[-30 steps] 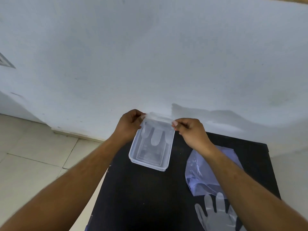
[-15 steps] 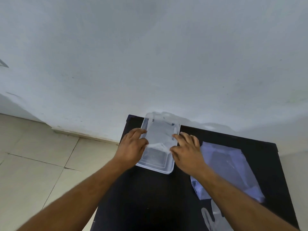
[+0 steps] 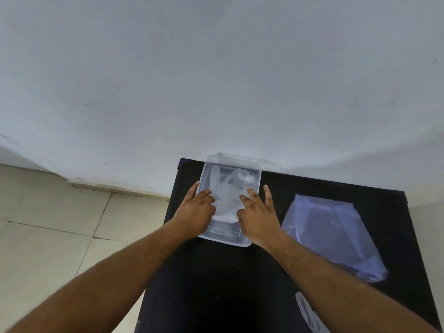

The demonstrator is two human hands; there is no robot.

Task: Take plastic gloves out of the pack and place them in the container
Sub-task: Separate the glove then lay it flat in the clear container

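Note:
A clear rectangular plastic container (image 3: 254,169) sits at the far left of the black table, against the wall. Inside it lies a crumpled clear plastic glove (image 3: 229,191). My left hand (image 3: 195,213) and my right hand (image 3: 258,213) rest on the container's near half, fingers spread, fingertips pressing down on the glove. The bluish clear plastic pack (image 3: 336,234) lies flat to the right of the container. Another clear glove (image 3: 310,313) shows at the table's near edge, partly hidden by my right forearm.
The black table (image 3: 216,284) stands against a white wall (image 3: 216,80). Its left edge drops to a beige tiled floor (image 3: 48,224).
The glove was held up over the container by both hands; it now lies crumpled inside, and both hands have come down and press on it with fingers spread.

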